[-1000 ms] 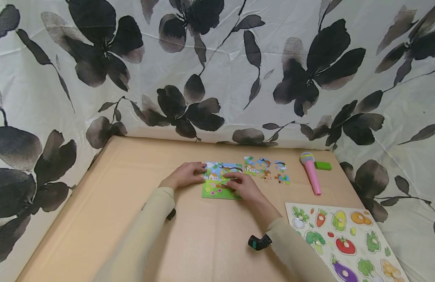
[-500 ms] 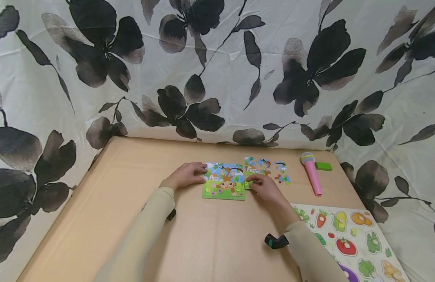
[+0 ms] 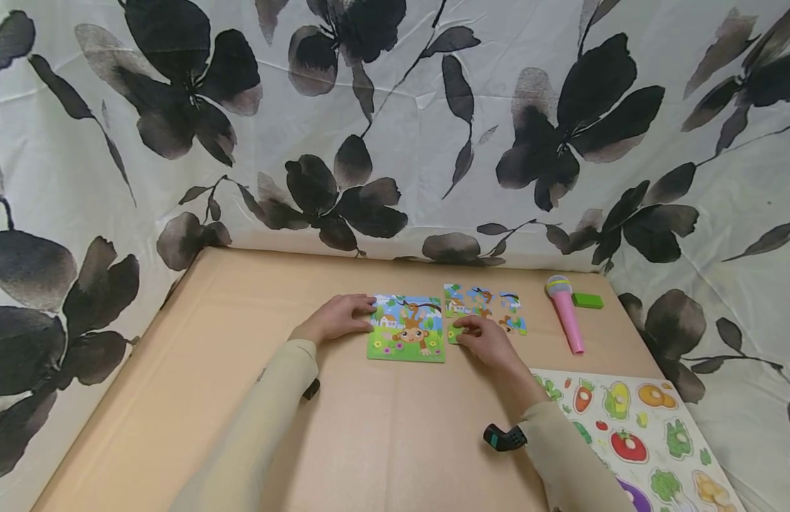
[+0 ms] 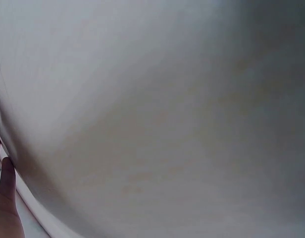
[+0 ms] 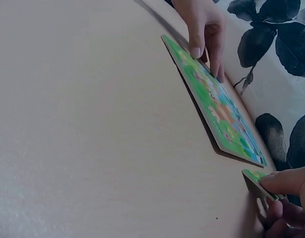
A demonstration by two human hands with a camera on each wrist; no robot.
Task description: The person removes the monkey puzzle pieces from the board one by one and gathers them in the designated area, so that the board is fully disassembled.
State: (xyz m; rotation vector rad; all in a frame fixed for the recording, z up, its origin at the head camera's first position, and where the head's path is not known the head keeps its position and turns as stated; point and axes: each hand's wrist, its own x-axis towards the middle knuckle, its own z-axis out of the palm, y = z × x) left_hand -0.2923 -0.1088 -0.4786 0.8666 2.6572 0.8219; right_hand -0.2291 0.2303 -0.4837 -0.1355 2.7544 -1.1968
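Note:
A square picture puzzle board (image 3: 407,333) lies on the table, showing a monkey hanging by its tail over green grass. My left hand (image 3: 337,317) rests at its left side, thumb and fingers touching the edge. To the right of the board, my right hand (image 3: 490,347) pinches a small green puzzle piece (image 5: 253,174); in the right wrist view the thumb lies on top and the piece is tilted, one edge up. Several other puzzle pieces (image 3: 455,293) lie just beyond that hand, partly hidden by it. The left wrist view shows mostly table, with fingertips at its left edge.
A pink toy microphone (image 3: 566,316) and a green block (image 3: 587,301) lie at the back right. A white board with vegetable pictures (image 3: 650,416) covers the front right, partly under the right sleeve. A floral curtain (image 3: 395,142) hangs behind the table (image 3: 343,441).
My right hand has moved off the board to the right and now pinches the green puzzle piece. The monkey picture it covered is in view. My left hand stays put.

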